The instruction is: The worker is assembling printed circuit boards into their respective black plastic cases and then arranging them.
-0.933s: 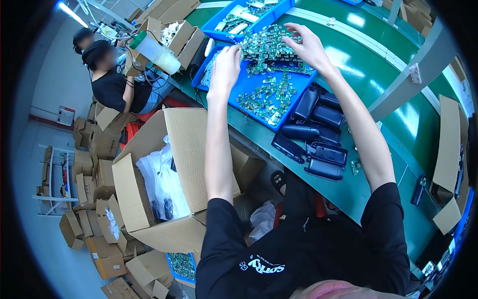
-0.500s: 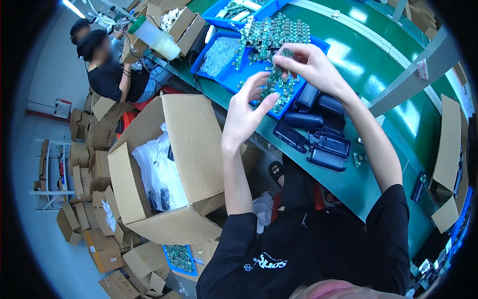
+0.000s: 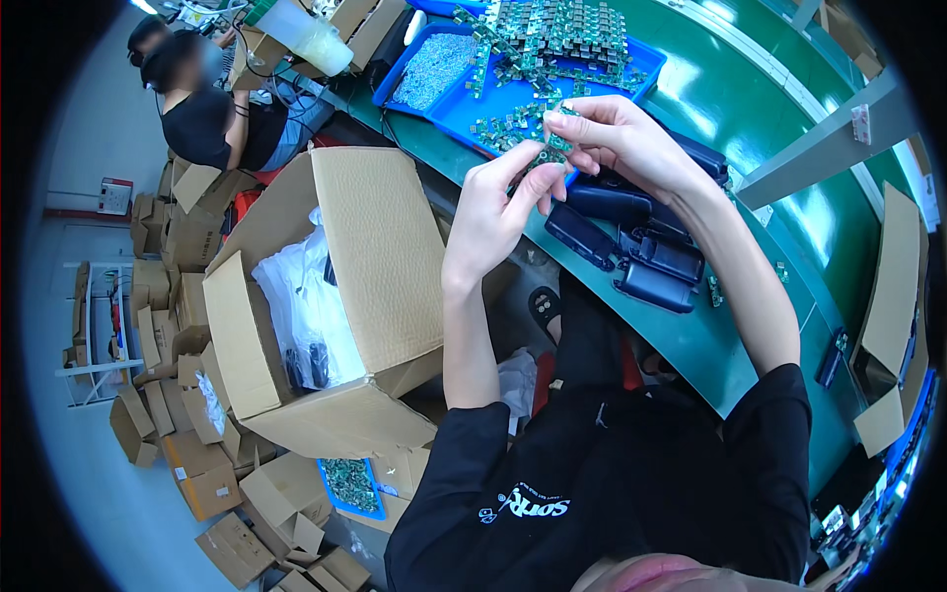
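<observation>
Over the near edge of the blue tray (image 3: 456, 111), both my hands are closed on a small green circuit board strip (image 3: 558, 144). My right hand (image 3: 623, 146) pinches its upper end between thumb and fingers. My left hand (image 3: 505, 202) grips the lower end, with the fingers partly hiding it. Loose small circuit boards (image 3: 501, 130) lie in the tray just beyond my left fingertips. Behind them rises a pile of joined circuit board panels (image 3: 572, 37). Several dark blue plastic cases (image 3: 659, 286) lie on the green table beneath my right wrist.
A blue bin of pale small parts (image 3: 432, 71) adjoins the tray. At my left stands a large open carton (image 3: 390, 257) with white plastic bags inside. A grey post (image 3: 819, 148) rises at right, near another carton (image 3: 883, 335). A co-worker (image 3: 197, 109) sits at far left.
Both hands have drawn closer together around the strip, and less of it shows between them. My view has shifted slightly, so the tray and cases appear a little higher and farther right.
</observation>
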A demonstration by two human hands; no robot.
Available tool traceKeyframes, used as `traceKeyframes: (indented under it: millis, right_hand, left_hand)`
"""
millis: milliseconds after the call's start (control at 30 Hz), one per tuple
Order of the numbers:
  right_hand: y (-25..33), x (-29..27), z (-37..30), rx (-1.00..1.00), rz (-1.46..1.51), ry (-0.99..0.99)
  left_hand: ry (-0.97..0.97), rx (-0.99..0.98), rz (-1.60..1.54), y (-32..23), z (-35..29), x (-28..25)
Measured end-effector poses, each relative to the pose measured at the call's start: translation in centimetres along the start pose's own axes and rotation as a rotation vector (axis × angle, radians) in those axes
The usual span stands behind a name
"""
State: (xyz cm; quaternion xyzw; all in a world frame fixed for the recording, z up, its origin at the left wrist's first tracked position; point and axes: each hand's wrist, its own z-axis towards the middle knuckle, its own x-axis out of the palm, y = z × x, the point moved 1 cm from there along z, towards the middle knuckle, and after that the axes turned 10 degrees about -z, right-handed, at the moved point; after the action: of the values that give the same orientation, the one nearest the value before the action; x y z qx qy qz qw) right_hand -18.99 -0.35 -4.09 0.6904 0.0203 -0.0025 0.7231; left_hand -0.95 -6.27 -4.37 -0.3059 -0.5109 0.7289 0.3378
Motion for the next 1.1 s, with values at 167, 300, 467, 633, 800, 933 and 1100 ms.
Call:
traceKeyframes:
  millis: [167,300,467,633,800,933,1100]
  right_hand:
    - [-0.6,-0.6,1.0,0.114,0.063,-0.061]
    - [-3.7,-2.9,4.2,-0.079,-0.474,-0.332]
    - [-5.2,-2.9,5.7,-0.193,-0.838,-0.489]
    - [-2.0,0.5,3.6,-0.23,-0.544,-0.219]
    - [-1.5,0.0,3.3,-0.381,-0.711,-0.179]
    - [-1.2,-0.4,3.1,-0.155,-0.458,-0.194]
    - [-2.0,-1.1,3.5,0.014,-0.124,-0.058]
  left_hand:
    - [0.029,0.039,-0.181,0.0,-0.5,-0.2]
    - [-0.03,-0.085,-0.223,1.3,0.5,-0.2]
    - [0.023,-0.144,-0.191,4.4,1.3,-1.3]
    - [0.078,-0.12,-0.286,5.1,1.1,-1.5]
    - [-0.04,-0.107,-0.325,4.2,1.3,-0.6]
    - [-0.061,-0.109,-0.158,4.2,0.8,-1.2]
    - [0.001,-0.051,-0.165,3.8,0.3,-1.0]
